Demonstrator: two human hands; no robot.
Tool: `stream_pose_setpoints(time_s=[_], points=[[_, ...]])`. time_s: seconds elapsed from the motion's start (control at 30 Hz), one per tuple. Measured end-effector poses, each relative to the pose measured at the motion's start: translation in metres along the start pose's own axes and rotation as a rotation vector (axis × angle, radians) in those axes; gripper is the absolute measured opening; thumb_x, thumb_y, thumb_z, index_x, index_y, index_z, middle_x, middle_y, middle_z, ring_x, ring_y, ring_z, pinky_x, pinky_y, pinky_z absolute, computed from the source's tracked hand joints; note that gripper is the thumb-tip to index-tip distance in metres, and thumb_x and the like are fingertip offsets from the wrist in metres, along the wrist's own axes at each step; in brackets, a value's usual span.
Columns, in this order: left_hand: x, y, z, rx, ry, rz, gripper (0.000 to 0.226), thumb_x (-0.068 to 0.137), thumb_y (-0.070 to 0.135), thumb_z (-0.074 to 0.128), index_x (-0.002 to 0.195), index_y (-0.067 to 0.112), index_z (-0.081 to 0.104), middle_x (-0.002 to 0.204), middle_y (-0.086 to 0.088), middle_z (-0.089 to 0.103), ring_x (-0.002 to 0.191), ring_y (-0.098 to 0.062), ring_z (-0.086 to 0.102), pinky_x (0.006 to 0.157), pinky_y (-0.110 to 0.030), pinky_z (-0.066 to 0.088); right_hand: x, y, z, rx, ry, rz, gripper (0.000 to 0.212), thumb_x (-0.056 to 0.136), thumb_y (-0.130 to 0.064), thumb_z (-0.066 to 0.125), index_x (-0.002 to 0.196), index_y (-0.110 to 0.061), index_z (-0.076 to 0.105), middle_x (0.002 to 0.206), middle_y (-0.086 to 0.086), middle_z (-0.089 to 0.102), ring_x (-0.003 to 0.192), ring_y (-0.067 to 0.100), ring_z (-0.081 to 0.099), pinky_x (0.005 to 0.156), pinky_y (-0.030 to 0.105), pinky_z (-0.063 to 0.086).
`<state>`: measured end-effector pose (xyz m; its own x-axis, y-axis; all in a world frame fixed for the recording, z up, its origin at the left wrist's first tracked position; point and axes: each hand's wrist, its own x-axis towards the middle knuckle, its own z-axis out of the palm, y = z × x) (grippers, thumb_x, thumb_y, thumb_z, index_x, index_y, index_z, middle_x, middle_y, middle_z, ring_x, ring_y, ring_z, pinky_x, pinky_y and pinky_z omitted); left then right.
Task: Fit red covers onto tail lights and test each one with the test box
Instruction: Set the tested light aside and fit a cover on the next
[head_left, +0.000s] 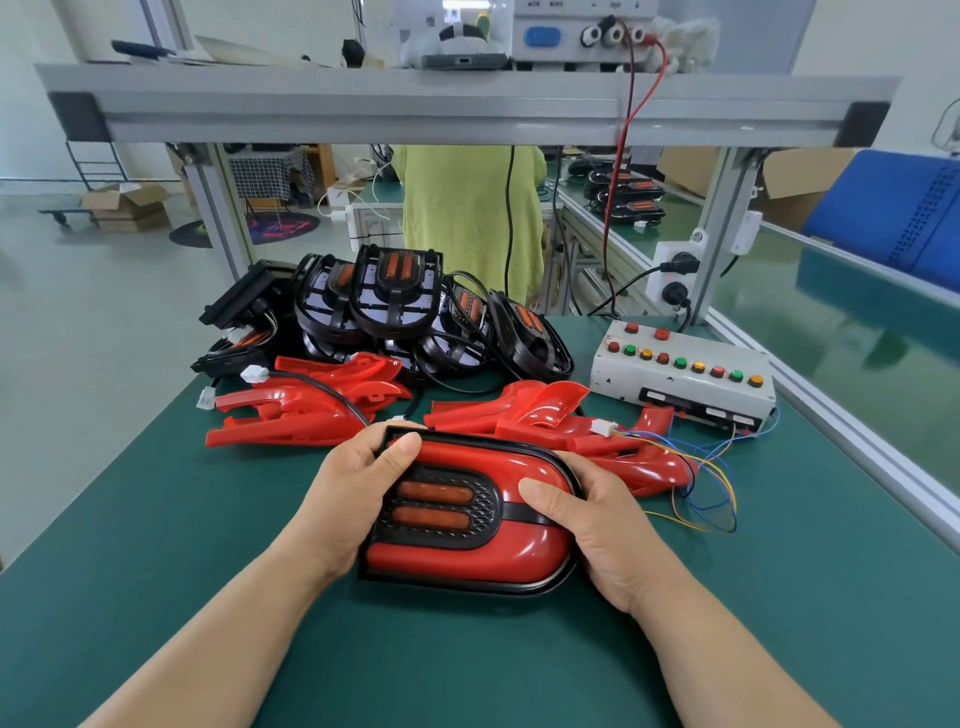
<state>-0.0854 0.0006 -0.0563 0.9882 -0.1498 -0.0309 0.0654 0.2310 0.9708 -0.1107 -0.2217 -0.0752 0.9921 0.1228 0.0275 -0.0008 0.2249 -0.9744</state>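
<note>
On green table (182, 545), left hand (345, 499) and right hand (605, 540) grasp tail light (467, 551) at both ends, thumbs pressing its red cover (498, 462).

Both hands, left hand (349, 499) and right hand (605, 540), grip a red-covered tail light (483, 545) on the green bench mat (156, 545), thumbs pressing its cover.

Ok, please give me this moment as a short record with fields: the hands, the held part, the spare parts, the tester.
left hand: grips the left end, thumb on top
right hand: grips the right end
tail light: red cover on it, on the green mat
loose red covers: piled behind the hands
uncovered tail lights: stacked at the back
test box: at right, coloured buttons
</note>
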Motion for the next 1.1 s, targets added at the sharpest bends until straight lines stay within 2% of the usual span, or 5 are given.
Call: stream_pose_setpoints(time_s=[0.33, 0.57, 0.73, 0.9, 1.1], points=[[-0.001, -0.003, 0.001, 0.039, 0.040, 0.007, 0.022, 0.096, 0.034, 0.056, 0.106, 0.018, 0.067, 0.098, -0.027, 0.073, 0.084, -0.047, 0.072, 0.062, -0.048, 0.060, -0.002, 0.000, 0.000, -0.043, 0.035, -0.057, 0.033, 0.083, -0.042, 0.072, 0.112, -0.026, 0.071, 0.116, 0.005, 0.073, 0.111, 0.028, 0.067, 0.098, 0.045, 0.052], [0.002, -0.007, 0.000, 0.090, 0.071, -0.012, 0.029, 0.103, 0.039, 0.047, 0.099, 0.022, 0.071, 0.100, -0.021, 0.075, 0.087, -0.042, 0.073, 0.066, -0.045, 0.061, -0.007, -0.002, -0.002, -0.445, 0.251, -0.156, 0.016, 0.097, -0.038, 0.057, 0.096, -0.031, 0.071, 0.096, -0.020, 0.072, 0.093, -0.006, 0.063, 0.080, 0.008, 0.043], [0.003, -0.010, -0.002, 0.108, 0.104, -0.025, 0.035, 0.105, 0.041, 0.043, 0.116, 0.020, 0.068, 0.110, -0.019, 0.073, 0.100, -0.040, 0.071, 0.088, -0.059, 0.055, -0.012, -0.008, -0.001, -0.699, 0.485, -0.305, 0.015, 0.096, -0.035, 0.057, 0.083, -0.034, 0.064, 0.084, -0.016, 0.067, 0.085, -0.005, 0.059, 0.072, 0.006, 0.038], [0.004, -0.013, -0.003, 0.165, 0.132, -0.014, 0.037, 0.106, 0.037, 0.040, 0.113, 0.019, 0.071, 0.109, -0.015, 0.074, 0.102, -0.037, 0.071, 0.093, -0.058, 0.054, -0.004, -0.025, -0.006, -0.819, 0.582, -0.469, 0.008, 0.094, -0.014, 0.064, 0.094, -0.018, 0.070, 0.092, -0.008, 0.063, 0.083, 0.009, 0.059, 0.079, 0.023, 0.046], [0.007, -0.015, -0.008, 0.220, 0.164, -0.022, 0.038, 0.104, 0.042, 0.042, 0.127, 0.022, 0.064, 0.124, -0.007, 0.069, 0.116, -0.032, 0.064, 0.105, -0.056, 0.045, 0.020, -0.056, -0.038, -1.230, 0.569, -0.226, 0.024, 0.097, -0.016, 0.056, 0.117, -0.011, 0.067, 0.119, 0.006, 0.060, 0.114, 0.026, 0.051, 0.094, 0.037, 0.042]])
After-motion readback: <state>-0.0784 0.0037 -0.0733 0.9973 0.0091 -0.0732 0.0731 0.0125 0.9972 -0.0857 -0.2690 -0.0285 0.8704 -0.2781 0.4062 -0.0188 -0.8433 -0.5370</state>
